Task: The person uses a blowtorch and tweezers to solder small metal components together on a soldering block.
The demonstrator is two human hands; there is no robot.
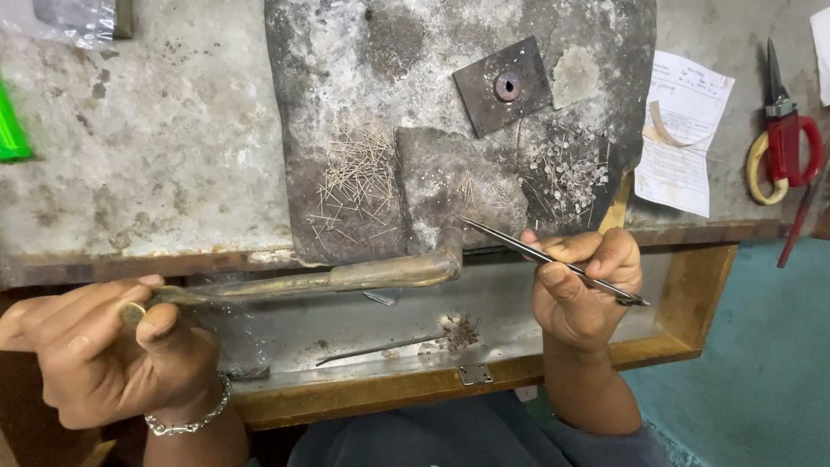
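My left hand point(99, 350) grips the near end of a long brass torch pipe point(346, 278), whose bent tip point(450, 251) points up at a dark grey block point(458, 186) on the bench. My right hand point(584, 281) holds thin metal tweezers point(536, 253), their points reaching left to the front edge of that block. A heap of fine wire pins point(359, 182) lies left of the block. Another heap of pins with small round heads point(571, 173) lies to its right.
A scorched dark slab point(328, 69) carries the pins, the block and a square metal plate with a hole point(503, 85). An open wooden drawer point(683, 342) lies under my hands. Paper slips point(683, 138) and red-handled scissors point(782, 138) rest at the right.
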